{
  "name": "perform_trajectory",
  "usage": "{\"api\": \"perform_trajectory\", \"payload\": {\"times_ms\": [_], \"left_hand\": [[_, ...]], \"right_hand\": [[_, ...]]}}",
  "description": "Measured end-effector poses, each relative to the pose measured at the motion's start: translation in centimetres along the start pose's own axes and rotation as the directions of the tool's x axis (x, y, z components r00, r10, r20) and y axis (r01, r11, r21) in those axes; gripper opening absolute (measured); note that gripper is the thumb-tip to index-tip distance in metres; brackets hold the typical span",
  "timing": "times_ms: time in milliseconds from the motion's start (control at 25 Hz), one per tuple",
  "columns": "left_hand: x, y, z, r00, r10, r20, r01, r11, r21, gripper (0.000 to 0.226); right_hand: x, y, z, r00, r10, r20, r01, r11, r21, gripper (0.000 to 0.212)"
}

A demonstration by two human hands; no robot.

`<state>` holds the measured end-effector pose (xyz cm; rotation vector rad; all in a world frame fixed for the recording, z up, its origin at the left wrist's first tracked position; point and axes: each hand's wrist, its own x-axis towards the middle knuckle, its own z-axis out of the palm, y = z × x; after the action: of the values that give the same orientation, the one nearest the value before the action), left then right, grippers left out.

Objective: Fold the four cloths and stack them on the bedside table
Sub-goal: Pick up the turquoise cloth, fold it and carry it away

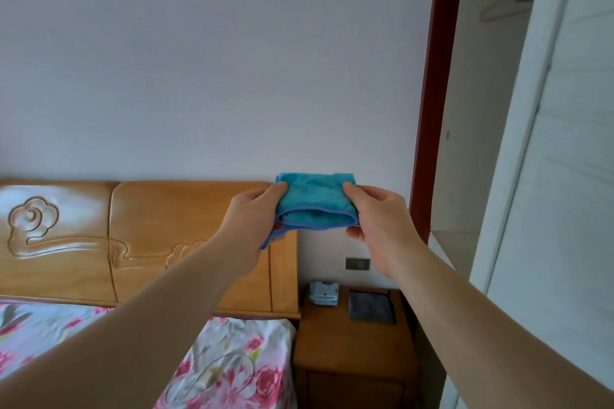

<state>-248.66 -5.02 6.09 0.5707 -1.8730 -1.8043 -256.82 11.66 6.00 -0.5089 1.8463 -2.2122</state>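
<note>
Left grip (252, 219) and right grip (375, 222) each pinch one end of the folded teal cloth (315, 196), held in the air above the desk (349, 342). A loose corner hangs under the left grip, so the fold may open on release. It could miss the grey cloth (372, 307), far right; the pale bundle (324, 292) beside it is possibly a cloth.

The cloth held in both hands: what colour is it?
The cloth is teal, edged blue; head view.

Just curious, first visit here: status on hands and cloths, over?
Left hand and right hand pinch ends of folded teal cloth. Grey cloth lies on bedside table, small pale item beside it. Path open.
</note>
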Motion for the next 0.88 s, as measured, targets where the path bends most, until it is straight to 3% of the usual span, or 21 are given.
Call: {"api": "perform_trajectory", "payload": {"times_ms": [360,640,880], "left_hand": [[14.8,-2.1,4.2,0.998,-0.057,0.027,0.059,0.995,-0.084,0.040],[27.7,-5.4,6.6,0.974,-0.102,0.201,0.116,0.992,-0.056,0.038],[36.9,-10.7,9.0,0.953,-0.134,0.270,0.135,0.991,0.016,0.035]], "right_hand": [[15.9,2.9,-2.0,0.994,0.101,0.046,-0.102,0.995,0.021,0.023],[26.6,7.3,-2.2,0.995,0.038,-0.096,-0.046,0.995,-0.085,0.022],[33.9,13.5,-3.3,0.983,0.020,-0.184,-0.050,0.985,-0.165,0.026]]}}
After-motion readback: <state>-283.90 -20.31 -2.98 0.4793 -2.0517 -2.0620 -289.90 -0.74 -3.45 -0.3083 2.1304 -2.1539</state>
